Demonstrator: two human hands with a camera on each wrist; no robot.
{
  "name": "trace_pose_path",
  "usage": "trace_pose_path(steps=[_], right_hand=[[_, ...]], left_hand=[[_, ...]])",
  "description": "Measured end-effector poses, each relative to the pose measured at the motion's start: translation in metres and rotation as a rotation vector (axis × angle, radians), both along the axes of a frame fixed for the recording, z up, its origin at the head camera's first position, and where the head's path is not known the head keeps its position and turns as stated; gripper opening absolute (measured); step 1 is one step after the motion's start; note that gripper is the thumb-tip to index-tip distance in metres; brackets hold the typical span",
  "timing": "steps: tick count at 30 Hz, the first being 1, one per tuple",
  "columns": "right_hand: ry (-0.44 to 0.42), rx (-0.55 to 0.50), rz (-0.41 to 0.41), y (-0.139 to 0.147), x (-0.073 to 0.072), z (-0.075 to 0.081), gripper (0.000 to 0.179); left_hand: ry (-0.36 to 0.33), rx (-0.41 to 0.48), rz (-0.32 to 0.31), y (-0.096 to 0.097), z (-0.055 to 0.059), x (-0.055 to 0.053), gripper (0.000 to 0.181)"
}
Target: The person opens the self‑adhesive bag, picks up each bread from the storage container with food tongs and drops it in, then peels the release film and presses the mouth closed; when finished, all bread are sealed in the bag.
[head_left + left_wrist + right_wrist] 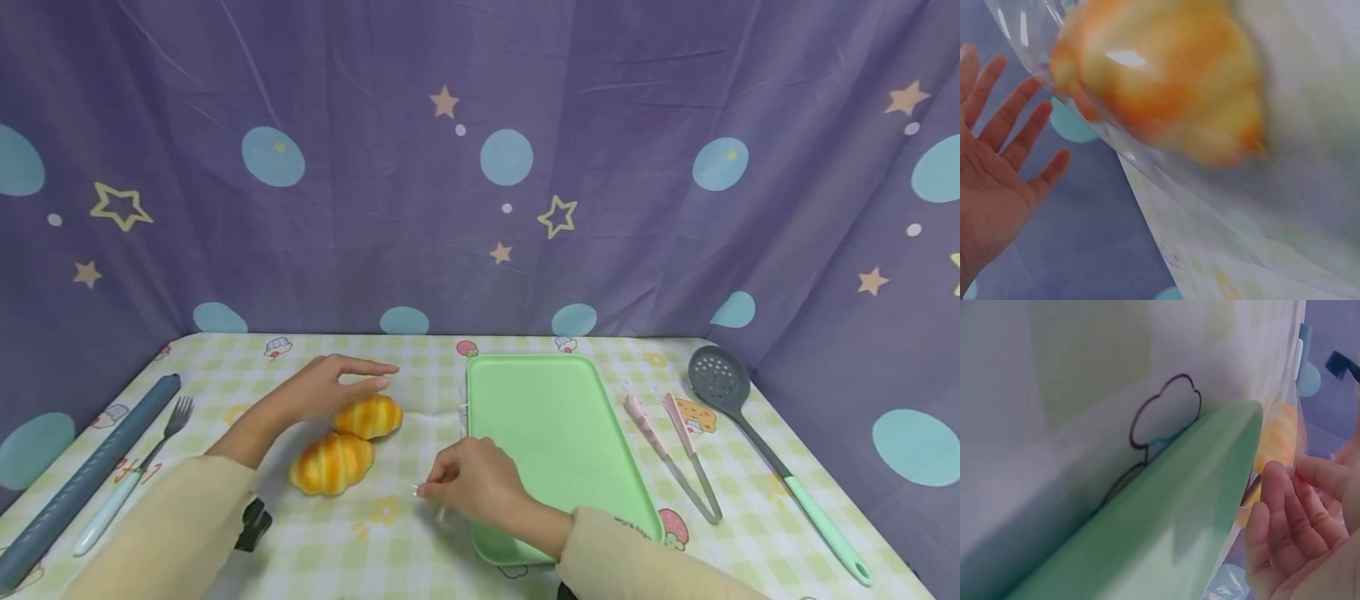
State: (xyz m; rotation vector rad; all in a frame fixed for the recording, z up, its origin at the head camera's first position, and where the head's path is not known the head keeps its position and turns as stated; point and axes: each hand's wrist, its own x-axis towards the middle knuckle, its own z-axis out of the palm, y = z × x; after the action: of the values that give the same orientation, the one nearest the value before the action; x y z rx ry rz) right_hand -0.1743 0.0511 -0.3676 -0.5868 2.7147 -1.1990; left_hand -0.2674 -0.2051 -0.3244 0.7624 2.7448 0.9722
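Two toy-like croissants point(332, 464), orange and yellow, lie side by side at left centre inside a clear plastic bag point(408, 450). The bag's thin film also crosses the left wrist view over one croissant point(1166, 81). My right hand point(480, 483) pinches the bag's near edge between thumb and index finger, beside the left rim of a green tray point(540, 442). Just past the farther croissant point(369, 417) hovers my left hand point(333, 387), fingers extended and holding nothing; its spread fingers show beside the film in the left wrist view.
A dark blue-grey stick point(90, 475) and a fork point(135, 475) with a pale handle lie at the left. Right of the tray are pink-tipped tongs point(686, 458) and a slotted skimmer point(765, 442). A purple curtain point(390, 183) hangs behind the checked tablecloth point(315, 558).
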Motion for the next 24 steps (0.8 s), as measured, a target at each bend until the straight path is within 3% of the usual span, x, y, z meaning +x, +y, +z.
trace_pose_path(steps=[7,12,16,20,24], right_hand=[[0.005,0.017,0.03,-0.001,0.002,-0.001,0.02],[0.028,0.026,0.039,-0.003,0.004,-0.002,0.02],[0.041,0.04,0.045,-0.005,0.005,-0.002,0.019],[0.038,0.053,0.046,-0.007,0.006,-0.002,0.018],[0.038,0.053,0.04,-0.005,0.006,-0.002,0.018]], left_hand=[[-0.03,-0.046,0.029,0.036,0.005,-0.014,0.046],[-0.082,-0.101,0.148,0.057,0.0,-0.018,0.048],[-0.075,-0.183,0.23,0.068,-0.005,-0.018,0.044],[-0.054,-0.24,0.24,0.073,-0.007,-0.019,0.033],[-0.081,-0.259,0.2,0.077,-0.007,-0.02,0.028]])
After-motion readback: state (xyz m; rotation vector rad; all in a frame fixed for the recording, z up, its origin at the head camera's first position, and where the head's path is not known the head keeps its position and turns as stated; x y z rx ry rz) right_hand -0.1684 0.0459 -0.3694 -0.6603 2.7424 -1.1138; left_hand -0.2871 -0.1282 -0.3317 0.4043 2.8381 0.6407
